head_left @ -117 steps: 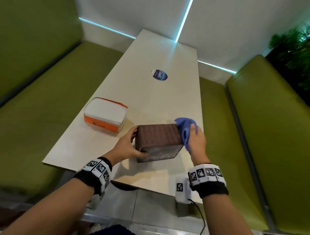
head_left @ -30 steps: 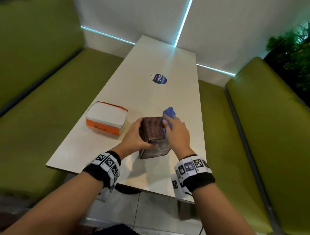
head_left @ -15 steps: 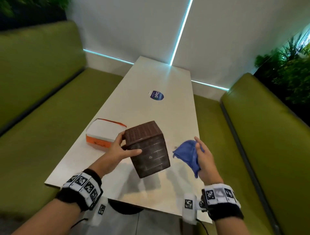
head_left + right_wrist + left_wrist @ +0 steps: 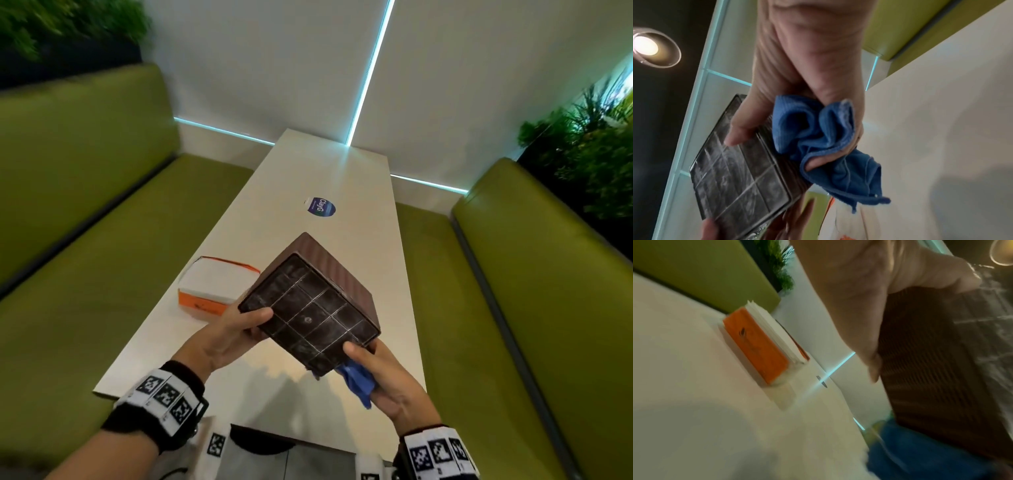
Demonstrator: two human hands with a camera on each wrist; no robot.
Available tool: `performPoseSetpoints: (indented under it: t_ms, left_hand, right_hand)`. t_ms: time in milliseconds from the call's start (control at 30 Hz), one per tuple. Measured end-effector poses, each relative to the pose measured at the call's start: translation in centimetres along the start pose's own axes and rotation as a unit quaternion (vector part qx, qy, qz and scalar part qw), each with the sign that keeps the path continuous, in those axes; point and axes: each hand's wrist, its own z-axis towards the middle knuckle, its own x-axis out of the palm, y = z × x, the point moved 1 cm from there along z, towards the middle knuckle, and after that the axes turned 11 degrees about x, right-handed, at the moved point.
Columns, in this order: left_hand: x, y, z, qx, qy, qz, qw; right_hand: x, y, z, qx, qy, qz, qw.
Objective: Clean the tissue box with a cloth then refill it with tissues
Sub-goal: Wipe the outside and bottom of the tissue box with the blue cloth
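While gripping the dark brown woven-textured tissue box (image 4: pixel 310 310) aloft over the white table (image 4: pixel 342 178), left hand (image 4: pixel 224 337) clamping its edge, right hand (image 4: pixel 387 380) pinching the crumpled blue microfibre cloth (image 4: pixel 358 382) beneath its corner, seemingly nearing the smeared underside, leaving refilling from the orange-and-white tissue pack (image 4: pixel 214 287) beside the box.

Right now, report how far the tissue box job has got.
Done: nothing clearly; the gridded underside of the brown tissue box looks dusty and streaked. In hand: the left hand and right hand hold the box tilted off the table, the blue cloth bunched in the right hand at its lower corner. Left: refilling; the orange tissue pack lies on the table.
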Motion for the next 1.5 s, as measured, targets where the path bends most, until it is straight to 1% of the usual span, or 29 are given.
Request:
performPoseSetpoints:
  t_ms: [33, 133, 167, 233, 267, 300, 367, 400, 433, 467, 533, 567, 633, 700, 767, 800, 833, 900, 967, 1033, 1067, 1133, 1167, 1200, 1300, 1367, 1433, 1467, 1500]
  left_hand:
    - [-0.8, -0.3, 0.1, -0.005, 0.022, 0.021, 1.0]
    - [-2.0, -1.9, 0.6, -0.003, 0.035, 0.07, 0.997]
    - [-1.9, -2.5, 0.8, -0.006, 0.05, 0.097, 0.994]
    - [-0.7, -3.4, 1.2, -0.019, 0.097, 0.182, 0.978]
    - [-0.2, -3.6, 1.4, -0.021, 0.106, 0.219, 0.97]
    - [0.3, -3.7, 1.5, -0.017, 0.102, 0.248, 0.963]
    - [0.2, -3.3, 1.6, -0.004, 0.083, 0.263, 0.961]
    - [0.0, -2.9, 1.6, 0.004, 0.071, 0.261, 0.963]
    - [-0.2, -2.6, 1.4, 0.011, 0.058, 0.258, 0.964]
    - [-0.5, -2.1, 1.2, 0.02, 0.043, 0.255, 0.966]
    - [-0.7, -1.1, 1.0, 0.031, 0.015, 0.25, 0.968]
    - [-0.7, -0.7, 0.9, 0.033, 0.003, 0.256, 0.966]
    - [-0.6, 0.5, 1.0, 0.036, -0.007, 0.282, 0.959]
    - [-0.4, 1.8, 1.3, 0.035, -0.006, 0.31, 0.95]
    - [-0.1, 3.1, 1.7, 0.035, -0.003, 0.329, 0.944]
    - [0.0, 3.6, 1.8, 0.034, -0.003, 0.336, 0.941]
    - [0.1, 4.1, 2.0, 0.034, -0.004, 0.341, 0.939]
    - [-0.2, 5.1, 2.1, 0.029, -0.008, 0.353, 0.935]
    - [-0.7, 5.8, 2.1, 0.02, -0.017, 0.351, 0.936]
    - [-0.9, 6.2, 2.1, 0.019, -0.026, 0.343, 0.939]
    - [-0.8, 6.3, 2.1, 0.022, -0.027, 0.333, 0.942]
    - [-0.6, 6.4, 2.2, 0.037, -0.02, 0.314, 0.948]
    - [-0.7, 6.4, 2.2, 0.038, -0.016, 0.311, 0.949]
    - [-0.9, 6.3, 2.2, 0.036, -0.015, 0.313, 0.949]
    - [-1.7, 6.2, 1.9, 0.021, -0.025, 0.34, 0.94]
    - [-1.9, 6.0, 1.9, 0.006, -0.026, 0.359, 0.933]
    - [-1.9, 6.1, 2.0, 0.008, -0.021, 0.376, 0.926]
    - [-2.0, 6.1, 2.0, 0.007, -0.022, 0.377, 0.926]
    - [-2.0, 6.2, 2.0, 0.01, -0.028, 0.378, 0.925]
  right_hand:
    - [-0.3, 0.2, 0.1, -0.005, -0.006, -0.016, 1.0]
    - [-1.2, 1.2, -0.3, -0.021, -0.03, -0.073, 0.997]
    - [-1.4, 1.5, -0.4, -0.02, -0.029, -0.098, 0.995]
    - [-1.6, 1.9, -0.4, -0.009, -0.022, -0.144, 0.989]
    - [-1.6, 2.1, -0.3, -0.003, -0.027, -0.161, 0.987]
    - [-1.7, 2.3, -0.2, 0.001, -0.031, -0.178, 0.984]
    - [-2.3, 2.6, -0.2, 0.001, -0.028, -0.193, 0.981]
    - [-2.7, 3.1, -0.4, -0.002, -0.036, -0.184, 0.982]
    - [-3.0, 3.7, -0.6, -0.006, -0.06, -0.165, 0.985]
    - [-3.4, 4.4, -1.0, -0.02, -0.1, -0.141, 0.985]
    - [-4.1, 6.2, -1.5, -0.074, -0.178, -0.1, 0.976]
    - [-4.3, 7.2, -1.8, -0.102, -0.194, -0.081, 0.972]
    - [-3.9, 8.9, -1.5, -0.153, -0.198, -0.066, 0.966]
    - [-2.5, 9.9, -0.3, -0.166, -0.22, -0.103, 0.956]
    - [-1.4, 9.6, 2.0, -0.158, -0.231, -0.169, 0.945]
    - [-1.0, 8.9, 3.0, -0.152, -0.228, -0.217, 0.937]
    - [-0.5, 8.0, 3.9, -0.147, -0.228, -0.276, 0.922]
    - [-0.1, 6.4, 5.2, -0.134, -0.244, -0.373, 0.885]
    - [1.0, 5.2, 5.9, -0.131, -0.243, -0.425, 0.862]
    - [3.1, 3.9, 6.2, -0.129, -0.219, -0.475, 0.843]
    - [4.2, 2.9, 6.5, -0.119, -0.201, -0.519, 0.822]
    - [6.4, 0.5, 7.3, -0.101, -0.182, -0.624, 0.753]
    - [7.0, -0.5, 7.7, -0.097, -0.184, -0.654, 0.727]
    - [7.0, -0.9, 8.1, -0.094, -0.187, -0.665, 0.717]
    - [3.4, -0.2, 8.8, -0.085, -0.21, -0.662, 0.715]
    - [0.2, 0.9, 8.7, -0.068, -0.238, -0.641, 0.726]
    - [-1.6, 1.6, 8.8, -0.063, -0.268, -0.618, 0.737]
    - [-1.4, 1.6, 8.9, -0.064, -0.282, -0.621, 0.729]
    - [-0.3, 1.2, 9.1, -0.067, -0.29, -0.635, 0.713]
